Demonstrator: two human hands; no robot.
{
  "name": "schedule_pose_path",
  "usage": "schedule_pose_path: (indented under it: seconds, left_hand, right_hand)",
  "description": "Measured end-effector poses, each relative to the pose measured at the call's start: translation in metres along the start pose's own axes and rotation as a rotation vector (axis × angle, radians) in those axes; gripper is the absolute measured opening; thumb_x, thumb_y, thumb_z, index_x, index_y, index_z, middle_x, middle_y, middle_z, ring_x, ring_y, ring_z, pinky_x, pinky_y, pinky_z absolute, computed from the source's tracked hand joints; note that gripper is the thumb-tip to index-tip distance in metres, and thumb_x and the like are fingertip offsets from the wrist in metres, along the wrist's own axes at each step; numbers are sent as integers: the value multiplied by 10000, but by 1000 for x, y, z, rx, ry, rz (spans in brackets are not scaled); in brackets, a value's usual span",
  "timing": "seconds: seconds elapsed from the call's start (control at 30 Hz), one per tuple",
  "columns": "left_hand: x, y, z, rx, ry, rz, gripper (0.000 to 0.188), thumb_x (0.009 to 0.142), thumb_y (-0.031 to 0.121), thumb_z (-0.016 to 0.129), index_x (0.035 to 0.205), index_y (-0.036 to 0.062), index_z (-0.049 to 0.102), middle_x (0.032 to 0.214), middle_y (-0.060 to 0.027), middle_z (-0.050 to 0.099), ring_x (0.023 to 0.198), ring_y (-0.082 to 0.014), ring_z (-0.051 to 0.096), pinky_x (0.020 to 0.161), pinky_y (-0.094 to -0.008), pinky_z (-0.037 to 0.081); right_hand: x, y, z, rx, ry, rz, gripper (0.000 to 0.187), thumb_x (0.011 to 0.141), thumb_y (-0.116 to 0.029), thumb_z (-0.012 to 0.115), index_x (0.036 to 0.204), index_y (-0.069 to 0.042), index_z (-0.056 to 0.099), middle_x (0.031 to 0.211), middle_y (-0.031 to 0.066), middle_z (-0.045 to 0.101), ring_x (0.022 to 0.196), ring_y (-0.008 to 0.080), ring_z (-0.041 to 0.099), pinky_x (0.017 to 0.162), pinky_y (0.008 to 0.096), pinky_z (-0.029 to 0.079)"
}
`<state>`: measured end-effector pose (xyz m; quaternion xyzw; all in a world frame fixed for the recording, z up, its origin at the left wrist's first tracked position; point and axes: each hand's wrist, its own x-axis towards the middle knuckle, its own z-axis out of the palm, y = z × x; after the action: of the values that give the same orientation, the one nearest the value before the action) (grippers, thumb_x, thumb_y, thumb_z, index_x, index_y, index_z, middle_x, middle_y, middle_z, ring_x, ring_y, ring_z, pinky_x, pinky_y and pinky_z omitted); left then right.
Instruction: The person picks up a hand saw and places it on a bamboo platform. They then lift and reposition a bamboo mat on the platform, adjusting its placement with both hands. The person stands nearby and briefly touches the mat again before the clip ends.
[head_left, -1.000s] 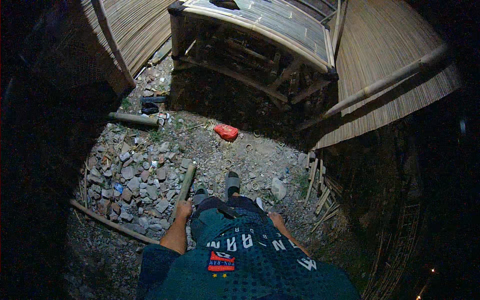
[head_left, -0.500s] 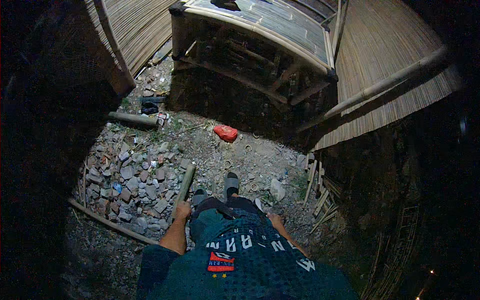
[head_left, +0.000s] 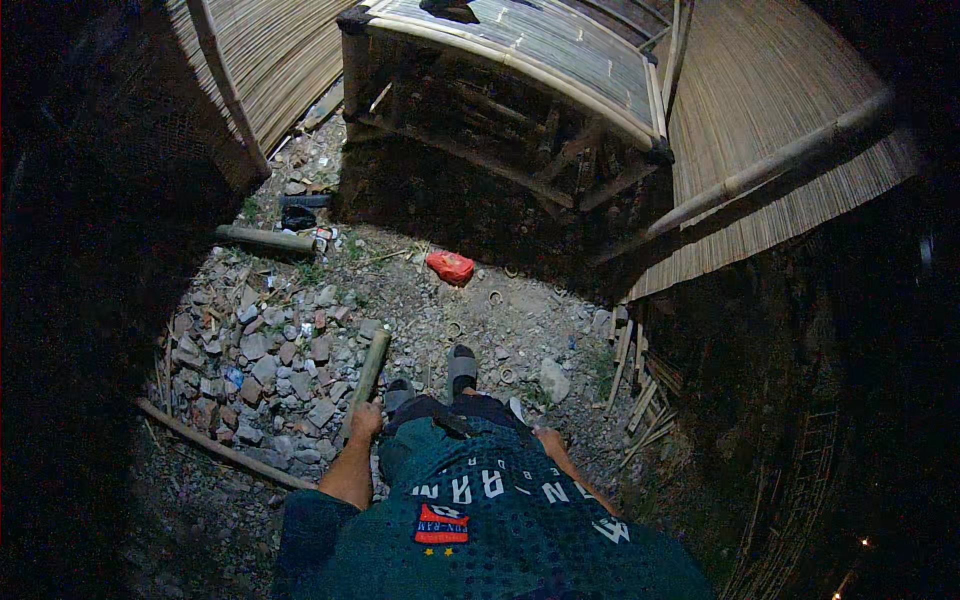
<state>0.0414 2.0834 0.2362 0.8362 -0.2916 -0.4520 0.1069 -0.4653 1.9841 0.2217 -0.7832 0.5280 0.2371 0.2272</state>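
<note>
My left hand [head_left: 366, 421] is wrapped round a bamboo pole [head_left: 372, 365], which slants up and away beside my left foot, its cut end over the edge of the rubble. On the other side of my body, my right hand [head_left: 548, 440] is closed. A narrow, pale, blade-like tool [head_left: 517, 409] sticks out ahead of it, towards my thigh. The tool's handle is hidden, and its exact kind is unclear. Between the hands are my dark shorts and my sandalled feet [head_left: 461, 368] on gritty ground.
Broken bricks and stones [head_left: 270, 365] cover the left, edged by a pole [head_left: 225, 452]. Ahead lie a red bag [head_left: 451, 267] and a thick bamboo piece [head_left: 266, 239]. A bamboo platform [head_left: 520, 58] stands beyond. Split sticks [head_left: 648, 400] and a leaning slatted panel [head_left: 770, 215] are at right.
</note>
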Motion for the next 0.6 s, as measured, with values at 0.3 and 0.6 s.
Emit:
schedule_pose_path:
  seconds: [0.3, 0.6]
  left_hand:
    - [23, -23, 28, -21, 33, -32, 560, 989, 508, 444, 1073, 12, 691, 1153, -283, 652, 1135, -476, 589, 990, -531, 446]
    - [6, 7, 1, -137, 1, -117, 564, 977, 501, 471, 1017, -14, 697, 1161, -291, 639, 1123, -456, 589, 969, -497, 450]
  right_hand:
    - [-7, 4, -5, 54, -21, 29, 386, 1006, -347, 422, 1003, -20, 626, 899, 214, 665, 841, 416, 667, 705, 531, 526]
    - [-15, -18, -24, 141, 31, 203, 464, 1021, -431, 452, 989, -20, 665, 894, 218, 668, 854, 406, 666, 719, 525, 521]
